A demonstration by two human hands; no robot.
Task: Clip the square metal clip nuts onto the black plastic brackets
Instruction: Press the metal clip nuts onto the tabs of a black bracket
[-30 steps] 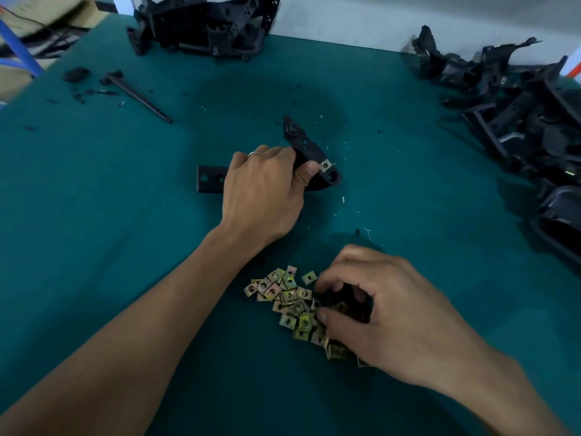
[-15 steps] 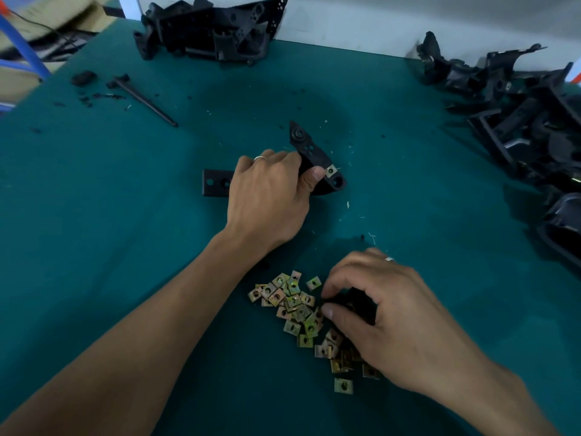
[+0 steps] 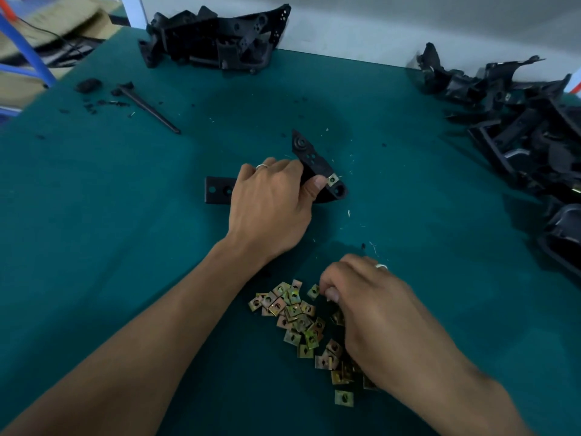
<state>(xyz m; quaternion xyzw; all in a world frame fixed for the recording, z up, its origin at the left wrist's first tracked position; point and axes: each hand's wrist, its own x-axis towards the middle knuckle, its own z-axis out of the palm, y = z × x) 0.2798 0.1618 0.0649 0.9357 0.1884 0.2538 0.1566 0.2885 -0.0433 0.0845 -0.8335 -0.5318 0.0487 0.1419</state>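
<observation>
left hand (image 3: 270,206) grips the black bracket (image 3: 317,165); right hand (image 3: 371,313), fingers curled, pinches in the clip nuts (image 3: 295,313)

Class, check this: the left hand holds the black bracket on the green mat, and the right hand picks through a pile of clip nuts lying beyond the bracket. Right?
One error: in the head view the pile of clip nuts lies nearer the person than the black bracket, not beyond it. The left hand does hold the bracket on the green mat; the right hand picks through the pile.
</observation>
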